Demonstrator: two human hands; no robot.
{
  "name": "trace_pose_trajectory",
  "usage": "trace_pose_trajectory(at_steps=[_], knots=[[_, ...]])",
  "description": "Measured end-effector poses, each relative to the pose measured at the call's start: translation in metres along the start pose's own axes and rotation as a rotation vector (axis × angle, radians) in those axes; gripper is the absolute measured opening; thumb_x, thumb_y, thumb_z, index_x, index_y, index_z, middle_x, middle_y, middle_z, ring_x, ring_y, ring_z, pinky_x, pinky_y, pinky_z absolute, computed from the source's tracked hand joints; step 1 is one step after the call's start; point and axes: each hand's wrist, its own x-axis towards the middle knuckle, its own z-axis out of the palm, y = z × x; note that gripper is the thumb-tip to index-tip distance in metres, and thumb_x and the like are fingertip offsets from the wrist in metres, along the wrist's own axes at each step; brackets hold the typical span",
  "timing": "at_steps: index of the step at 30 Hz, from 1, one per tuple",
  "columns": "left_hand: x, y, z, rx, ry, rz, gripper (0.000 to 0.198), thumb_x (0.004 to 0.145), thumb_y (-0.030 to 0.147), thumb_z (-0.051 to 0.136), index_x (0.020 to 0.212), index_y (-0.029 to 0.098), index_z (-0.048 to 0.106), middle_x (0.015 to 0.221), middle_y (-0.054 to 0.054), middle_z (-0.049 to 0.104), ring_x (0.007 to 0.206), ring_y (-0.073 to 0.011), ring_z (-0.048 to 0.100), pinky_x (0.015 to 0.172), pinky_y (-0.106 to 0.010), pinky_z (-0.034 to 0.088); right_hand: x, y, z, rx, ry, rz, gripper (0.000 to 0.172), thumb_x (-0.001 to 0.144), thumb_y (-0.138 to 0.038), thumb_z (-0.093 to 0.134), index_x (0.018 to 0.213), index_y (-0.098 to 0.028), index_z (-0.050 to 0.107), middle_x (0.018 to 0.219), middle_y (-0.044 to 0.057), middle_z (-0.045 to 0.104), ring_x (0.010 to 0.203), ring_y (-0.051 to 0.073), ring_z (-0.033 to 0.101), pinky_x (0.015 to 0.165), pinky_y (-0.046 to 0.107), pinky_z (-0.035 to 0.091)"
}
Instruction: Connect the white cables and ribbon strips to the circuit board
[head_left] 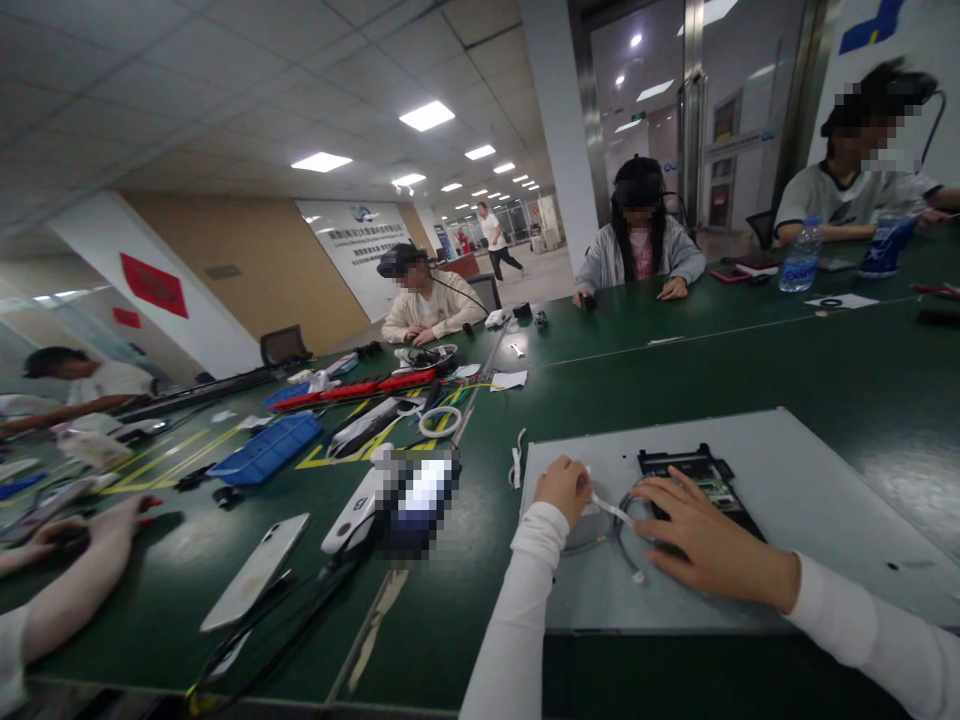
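A large pale panel (810, 480) lies flat on the green table in front of me. My left hand (562, 488) is closed near its left edge, with a white strip between the fingertips. That white strip (606, 507) runs right to the fingers of my right hand. My right hand (694, 530) has its fingers spread over the lower left part of a black frame (679, 462) with a circuit board inside; its thumb side is hidden. A grey cable (624, 545) with a small white connector curves between both hands on the panel.
Left of the panel are a white phone (255, 572), a white device (352, 512) with black cables, a blurred lit screen (424, 505) and a blue tray (268, 447). Another person's arms reach in at far left; other people sit across the table (600, 385).
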Motion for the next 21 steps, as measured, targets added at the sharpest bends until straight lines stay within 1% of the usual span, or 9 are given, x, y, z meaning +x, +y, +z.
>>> trace_pose_trajectory(at_steps=[2, 4, 6, 9, 11, 14, 18, 21], knots=[[-0.0004, 0.0001, -0.0007, -0.002, -0.01, -0.002, 0.017, 0.074, 0.032, 0.055, 0.086, 0.02, 0.055, 0.094, -0.003, 0.05, 0.089, -0.0162, 0.05, 0.075, -0.027, 0.039, 0.0004, -0.0002, -0.0004, 0.027, 0.019, -0.008, 0.02, 0.081, -0.033, 0.045, 0.086, -0.022, 0.061, 0.119, 0.004, 0.042, 0.116, 0.022, 0.028, 0.1, 0.051, 0.009], [-0.0013, 0.001, -0.0023, -0.01, -0.018, 0.0, 0.024, 0.073, 0.04, 0.055, 0.086, 0.02, 0.055, 0.094, -0.004, 0.051, 0.09, -0.017, 0.05, 0.075, -0.028, 0.039, 0.001, -0.0005, -0.0013, 0.048, 0.036, -0.014, 0.02, 0.081, -0.031, 0.044, 0.077, -0.021, 0.061, 0.117, 0.003, 0.044, 0.115, 0.021, 0.03, 0.101, 0.05, 0.009], [-0.0026, 0.0027, -0.004, -0.017, -0.013, 0.001, 0.029, 0.074, 0.047, 0.051, 0.085, 0.02, 0.056, 0.093, -0.004, 0.051, 0.091, -0.0177, 0.049, 0.076, -0.028, 0.039, 0.0013, -0.0004, -0.002, 0.053, 0.044, -0.013, 0.021, 0.082, -0.03, 0.043, 0.075, -0.02, 0.061, 0.116, 0.002, 0.045, 0.115, 0.02, 0.031, 0.101, 0.05, 0.009], [-0.0041, 0.0046, -0.0061, -0.017, -0.019, -0.003, 0.035, 0.073, 0.052, 0.05, 0.086, 0.02, 0.056, 0.094, -0.004, 0.05, 0.092, -0.0187, 0.049, 0.076, -0.029, 0.039, 0.0011, 0.0006, -0.0018, 0.055, 0.049, -0.015, 0.019, 0.081, -0.029, 0.043, 0.079, -0.021, 0.061, 0.114, 0.003, 0.046, 0.114, 0.02, 0.031, 0.1, 0.051, 0.011], [-0.0044, 0.0047, -0.0068, -0.01, -0.034, -0.001, 0.034, 0.07, 0.05, 0.055, 0.087, 0.021, 0.056, 0.096, -0.004, 0.05, 0.093, -0.0194, 0.048, 0.076, -0.03, 0.039, 0.0008, 0.0014, -0.0012, 0.055, 0.047, -0.02, 0.018, 0.081, -0.029, 0.044, 0.084, -0.022, 0.061, 0.113, 0.003, 0.046, 0.114, 0.02, 0.032, 0.1, 0.051, 0.012], [-0.0043, 0.0041, -0.0077, -0.005, -0.046, 0.0, 0.029, 0.068, 0.041, 0.06, 0.089, 0.021, 0.055, 0.098, -0.004, 0.049, 0.094, -0.0192, 0.048, 0.077, -0.03, 0.039, 0.0004, 0.0015, -0.0009, 0.046, 0.038, -0.014, 0.018, 0.081, -0.028, 0.044, 0.088, -0.023, 0.06, 0.112, 0.003, 0.047, 0.113, 0.02, 0.033, 0.1, 0.051, 0.013], [-0.0041, 0.0037, -0.0076, -0.014, -0.049, 0.004, 0.023, 0.069, 0.034, 0.06, 0.088, 0.021, 0.055, 0.097, -0.003, 0.049, 0.094, -0.0183, 0.048, 0.077, -0.029, 0.039, 0.0009, 0.0, -0.0027, 0.035, 0.036, -0.005, 0.017, 0.081, -0.027, 0.044, 0.08, -0.021, 0.06, 0.111, 0.002, 0.048, 0.112, 0.019, 0.034, 0.101, 0.05, 0.01], [-0.0023, 0.0016, -0.0054, -0.026, -0.043, 0.002, 0.018, 0.07, 0.027, 0.06, 0.086, 0.021, 0.055, 0.096, -0.003, 0.05, 0.091, -0.0169, 0.049, 0.076, -0.028, 0.04, 0.0014, -0.0001, -0.0039, 0.044, 0.046, -0.01, 0.017, 0.081, -0.026, 0.043, 0.079, -0.021, 0.06, 0.109, 0.002, 0.05, 0.109, 0.018, 0.037, 0.101, 0.049, 0.011]])
